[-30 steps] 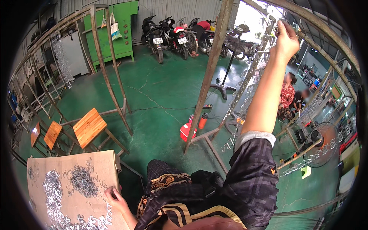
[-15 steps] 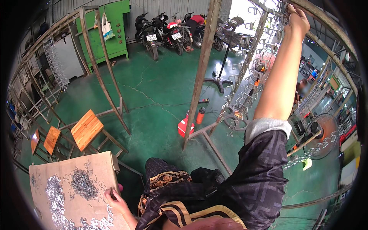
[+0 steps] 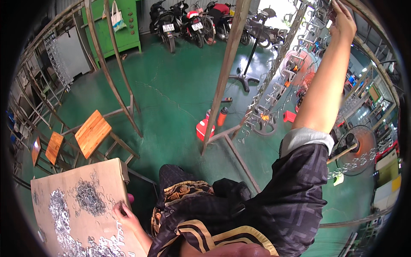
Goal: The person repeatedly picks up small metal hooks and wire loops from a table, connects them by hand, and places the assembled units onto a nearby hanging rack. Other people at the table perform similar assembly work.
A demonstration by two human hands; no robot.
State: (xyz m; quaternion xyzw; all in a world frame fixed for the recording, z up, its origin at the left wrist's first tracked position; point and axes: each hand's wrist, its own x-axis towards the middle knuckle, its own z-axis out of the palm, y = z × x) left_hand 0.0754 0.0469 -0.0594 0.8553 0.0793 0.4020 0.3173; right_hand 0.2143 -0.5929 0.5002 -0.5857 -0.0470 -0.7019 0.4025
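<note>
Higher now, right hand (image 3: 342, 21) touches rack (image 3: 295, 51); left hand (image 3: 122, 212) on board (image 3: 68, 184).

Green cabinet (image 3: 124, 25) stood far ahead of the hands, a white bag (image 3: 117, 19) hanging on its front. Row of parked motorcycles (image 3: 188, 23) lined the far wall, beyond the raised right hand's reach. Two wooden stools (image 3: 92, 133) sat on the green floor (image 3: 171, 94), just ahead of the lowered left hand. Red container (image 3: 204, 128) and orange bottle (image 3: 221, 115) rested by a tilted metal post (image 3: 224, 73), between the two hands. Standing fan (image 3: 358, 143) was below and right of the raised hand.
</note>
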